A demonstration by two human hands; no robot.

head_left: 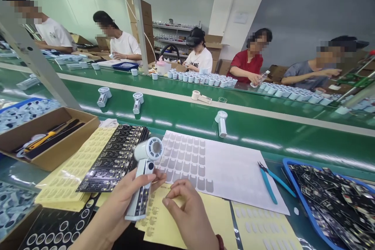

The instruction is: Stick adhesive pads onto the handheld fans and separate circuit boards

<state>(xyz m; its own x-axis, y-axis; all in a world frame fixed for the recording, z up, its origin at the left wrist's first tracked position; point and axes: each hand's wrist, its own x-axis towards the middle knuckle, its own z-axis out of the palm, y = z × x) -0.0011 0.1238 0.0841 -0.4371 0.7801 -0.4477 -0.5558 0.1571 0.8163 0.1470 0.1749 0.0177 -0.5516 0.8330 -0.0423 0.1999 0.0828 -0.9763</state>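
My left hand (129, 193) is wrapped round the handle of a light blue handheld fan (141, 179), which stands tilted with its round head upward. A circuit board shows along the open side of the handle. Close to the right of it, my right hand (187, 211) is closed in a pinch, thumb against the curled fingers; whatever it holds, if anything, I cannot make out. Under the hands lie yellow sticker sheets (164, 218). Behind them is a white sheet (231, 164) with rows of grey stickers (184, 156). Left of the fan are stacked black circuit board panels (105, 164).
Cutting pliers (271, 183) lie on the white sheet, left of a blue tray (304, 211) of circuit boards. A cardboard box (52, 156) with tools stands at left. Several fans, one here (222, 123), rest on the green conveyor (181, 113). Several people sit across it.
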